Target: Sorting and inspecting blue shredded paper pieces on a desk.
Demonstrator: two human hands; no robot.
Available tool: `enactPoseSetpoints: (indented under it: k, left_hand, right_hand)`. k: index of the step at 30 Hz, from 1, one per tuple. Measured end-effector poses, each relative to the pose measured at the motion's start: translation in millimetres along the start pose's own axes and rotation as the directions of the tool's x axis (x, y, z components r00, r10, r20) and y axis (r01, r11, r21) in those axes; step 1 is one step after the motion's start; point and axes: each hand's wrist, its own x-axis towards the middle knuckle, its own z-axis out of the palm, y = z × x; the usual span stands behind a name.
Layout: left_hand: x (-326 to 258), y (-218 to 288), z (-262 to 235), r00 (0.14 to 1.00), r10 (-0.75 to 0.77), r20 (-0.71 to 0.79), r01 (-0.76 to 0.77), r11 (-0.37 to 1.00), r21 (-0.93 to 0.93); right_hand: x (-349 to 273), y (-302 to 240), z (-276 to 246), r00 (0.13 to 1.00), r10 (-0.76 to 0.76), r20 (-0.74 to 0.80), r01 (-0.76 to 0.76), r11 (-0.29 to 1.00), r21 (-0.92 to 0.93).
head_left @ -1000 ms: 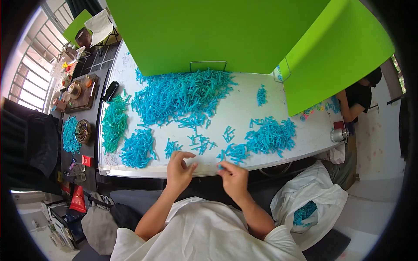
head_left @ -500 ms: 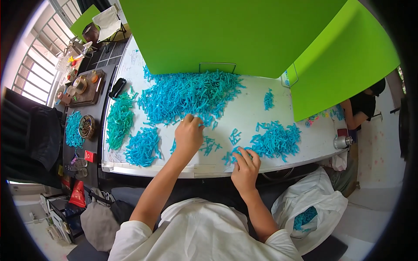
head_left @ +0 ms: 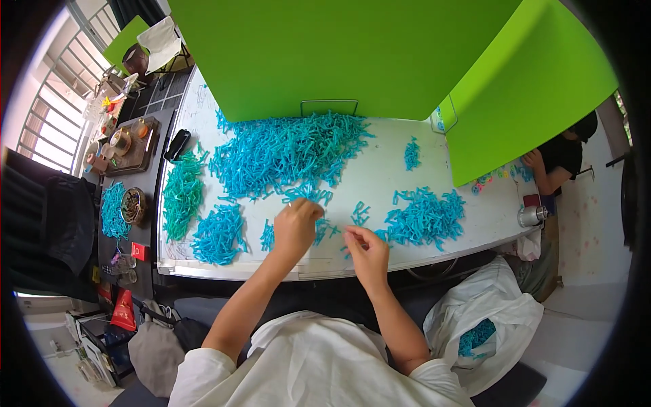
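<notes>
Over the white table (head_left: 400, 180), my left hand (head_left: 296, 227) has its fingers curled together above a few scattered blue plastic pieces (head_left: 324, 232). Any piece in its fingertips is too small to make out. My right hand (head_left: 368, 256) is just to the right, thumb and forefinger drawn together and pointing left; what they pinch is unclear. Beyond my left hand spreads a large heap of small blue plastic pieces (head_left: 285, 152). A medium blue pile (head_left: 427, 217) lies right of my right hand, a small loose group (head_left: 360, 213) between them.
At left are a green pile (head_left: 183, 197), a blue pile (head_left: 219, 234) and a black case (head_left: 178, 145). Green panels (head_left: 319, 54) stand behind the heap. A white bag (head_left: 508, 298) with blue pieces is at lower right. Another person's arm (head_left: 539, 169) shows beyond the right panel.
My left hand has come nearer to me, away from the large heap. My right hand has moved left from the pieces beside the right pile, toward my left hand. The view has shifted slightly.
</notes>
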Motion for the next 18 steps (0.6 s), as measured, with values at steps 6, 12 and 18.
enactPoseSetpoints:
  k: [6,12,18]
  left_hand:
    - [-41,12,-34,0.987,0.153,0.047,-0.141,0.969,-0.202]
    - [-32,8,-43,0.927,0.347,0.144,-0.301,0.915,-0.269]
    - [7,-37,-29,0.996,0.034,0.082,-0.043,0.993,0.109]
  right_hand:
    - [-2,8,4,0.789,0.365,0.494,-0.572,0.729,0.377]
    - [-2,14,-7,0.670,0.385,0.635,-0.723,0.533,0.439]
    - [-7,7,-6,0.752,0.373,0.544,-0.637,0.624,0.453]
